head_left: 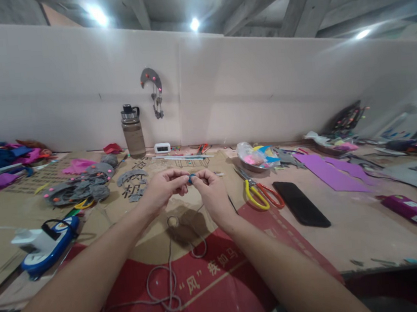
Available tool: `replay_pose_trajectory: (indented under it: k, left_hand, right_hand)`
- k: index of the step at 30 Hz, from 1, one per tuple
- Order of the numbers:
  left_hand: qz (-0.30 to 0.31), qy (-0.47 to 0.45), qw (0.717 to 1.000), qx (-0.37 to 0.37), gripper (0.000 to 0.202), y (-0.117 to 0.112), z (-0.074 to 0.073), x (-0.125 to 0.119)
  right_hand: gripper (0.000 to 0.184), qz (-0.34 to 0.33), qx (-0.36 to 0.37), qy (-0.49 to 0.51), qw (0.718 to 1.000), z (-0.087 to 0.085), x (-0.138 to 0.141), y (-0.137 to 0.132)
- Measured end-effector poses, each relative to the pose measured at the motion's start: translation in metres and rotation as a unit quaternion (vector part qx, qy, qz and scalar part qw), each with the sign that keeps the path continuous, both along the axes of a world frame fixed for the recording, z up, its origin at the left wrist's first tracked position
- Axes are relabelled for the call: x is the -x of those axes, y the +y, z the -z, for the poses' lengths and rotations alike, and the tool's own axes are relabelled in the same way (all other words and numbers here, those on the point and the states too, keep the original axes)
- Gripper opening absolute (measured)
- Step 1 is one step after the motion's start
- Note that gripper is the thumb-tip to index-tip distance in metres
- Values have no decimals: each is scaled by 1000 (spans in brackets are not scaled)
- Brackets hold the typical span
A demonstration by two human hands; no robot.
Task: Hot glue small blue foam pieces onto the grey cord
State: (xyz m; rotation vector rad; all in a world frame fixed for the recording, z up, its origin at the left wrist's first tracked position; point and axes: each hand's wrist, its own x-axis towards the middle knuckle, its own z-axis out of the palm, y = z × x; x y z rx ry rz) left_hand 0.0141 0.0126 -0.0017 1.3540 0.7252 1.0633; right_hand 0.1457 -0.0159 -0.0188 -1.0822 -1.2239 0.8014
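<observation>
My left hand [167, 189] and my right hand [212, 191] meet above the middle of the table, thumbs and fingertips pinched together. Between them is a small dark blue piece [191, 178], mostly covered by the fingers, so its exact kind cannot be made out. Below the hands, a loose grey cord [172, 274] lies in loops on a red and brown printed cardboard sheet [223, 298]. One strand rises toward my right hand; whether it joins the blue piece is hidden.
Scissors [259, 193] with yellow and red handles and a black phone [301, 203] lie on the right. Purple felt [331, 173] is beyond. Grey felt pieces [92, 180] and a blue power strip [50, 247] sit left. A water bottle [133, 134] stands by the wall.
</observation>
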Motion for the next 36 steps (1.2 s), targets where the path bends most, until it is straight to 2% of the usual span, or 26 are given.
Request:
replay_pose_trajectory:
  k: [6, 12, 18, 21, 24, 29, 36]
  left_hand:
    - [-66, 90, 989, -96, 18, -2, -1, 1]
    - [-116, 64, 988, -83, 22, 10, 1, 10]
    - [-190, 68, 976, -83, 26, 29, 6, 25]
    - [-204, 50, 976, -60, 26, 34, 9, 28]
    - [-201, 41, 978, -48, 27, 34, 9, 28]
    - [-185, 37, 981, -45, 25, 30, 7, 26]
    - [-165, 35, 985, -45, 24, 28, 7, 26]
  right_hand:
    - [20, -9, -19, -24, 999, 3, 1, -1]
    - [24, -61, -25, -33, 997, 13, 4, 5]
    - [19, -42, -57, -66, 995, 14, 0, 5]
    - [14, -48, -60, -26, 997, 11, -4, 6]
    - [11, -82, -17, 56, 995, 9, -5, 9]
    - [18, -155, 58, 195, 967, 8, -3, 11]
    - [18, -189, 78, 255, 945, 5, -1, 7]
